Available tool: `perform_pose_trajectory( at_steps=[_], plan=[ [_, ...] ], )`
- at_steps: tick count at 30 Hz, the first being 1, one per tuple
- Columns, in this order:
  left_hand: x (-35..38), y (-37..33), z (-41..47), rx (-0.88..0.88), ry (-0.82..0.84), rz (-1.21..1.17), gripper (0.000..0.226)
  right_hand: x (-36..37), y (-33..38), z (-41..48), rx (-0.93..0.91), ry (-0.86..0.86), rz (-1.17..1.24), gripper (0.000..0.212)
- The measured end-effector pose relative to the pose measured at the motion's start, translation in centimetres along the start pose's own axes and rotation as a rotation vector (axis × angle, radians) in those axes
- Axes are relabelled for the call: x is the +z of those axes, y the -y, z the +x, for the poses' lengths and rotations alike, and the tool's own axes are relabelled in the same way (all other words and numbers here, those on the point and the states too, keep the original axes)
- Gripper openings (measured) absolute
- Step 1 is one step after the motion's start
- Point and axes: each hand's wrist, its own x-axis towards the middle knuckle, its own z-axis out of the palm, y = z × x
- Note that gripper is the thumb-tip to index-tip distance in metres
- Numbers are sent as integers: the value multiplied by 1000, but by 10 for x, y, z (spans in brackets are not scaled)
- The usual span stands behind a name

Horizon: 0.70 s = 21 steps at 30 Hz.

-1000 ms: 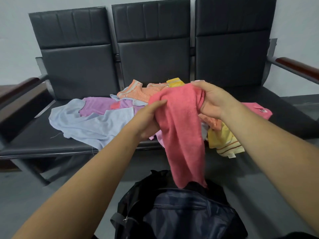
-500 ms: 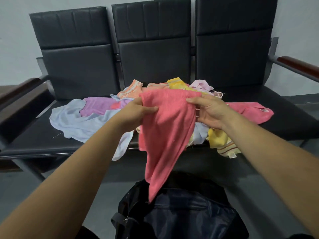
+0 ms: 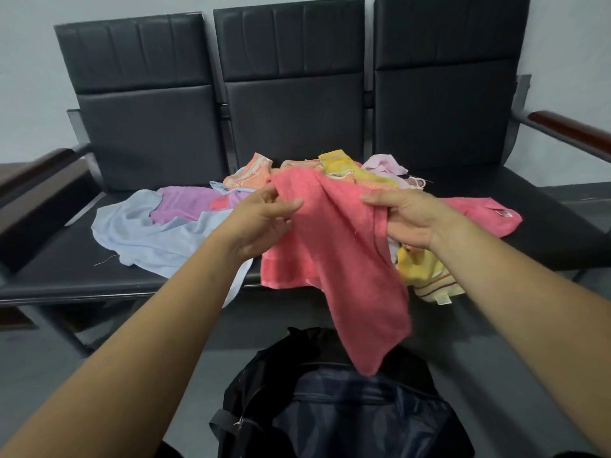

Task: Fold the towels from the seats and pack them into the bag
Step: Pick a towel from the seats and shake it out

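I hold a pink towel (image 3: 344,252) up in front of the middle seat. My left hand (image 3: 261,223) pinches its upper left edge and my right hand (image 3: 410,216) grips its upper right edge. The cloth sags between them and its lower corner hangs down over a dark navy bag (image 3: 347,411) that stands open on the floor below. On the seats behind lies a heap of towels: light blue (image 3: 142,236), purple (image 3: 185,203), orange (image 3: 248,175), yellow (image 3: 344,166), pale pink (image 3: 383,163), a second pink one (image 3: 479,213) and a yellow striped one (image 3: 426,279).
The black three-seat bench (image 3: 291,94) stands against a grey wall, with wooden armrests at the left (image 3: 36,166) and right (image 3: 568,128). Bare black seat shows on the right seat (image 3: 545,206) and at the left front. Grey floor surrounds the bag.
My hands have drawn apart along the pink towel's top edge, spreading it wider. The hanging corner has swung from the left to the right over the bag.
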Motion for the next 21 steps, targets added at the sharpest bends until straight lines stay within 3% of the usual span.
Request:
perform_pose_trajectory(
  at_steps=[4,7,9,13,16,19,21],
  plan=[
    [-6,2,-1,4,-64,176,22,-6,2,2,-166,-127,-128,16],
    [-11,2,-2,22,-178,493,22,-9,1,2,-236,-192,-196,18],
    [-14,2,-2,7,-211,547,27,-11,-2,3,-227,-203,-205,23],
    [-9,3,-3,-8,-265,301,26,-6,-5,3,-153,-133,-18,27],
    [-8,7,-5,56,-137,43,14,-5,-3,0,-107,-34,97,28],
    [-9,10,-7,96,-120,127,30,-10,-2,-1,-91,-65,-23,35],
    [-9,9,-7,114,-180,227,29,-11,-1,-1,-89,-131,-123,24]
  ],
)
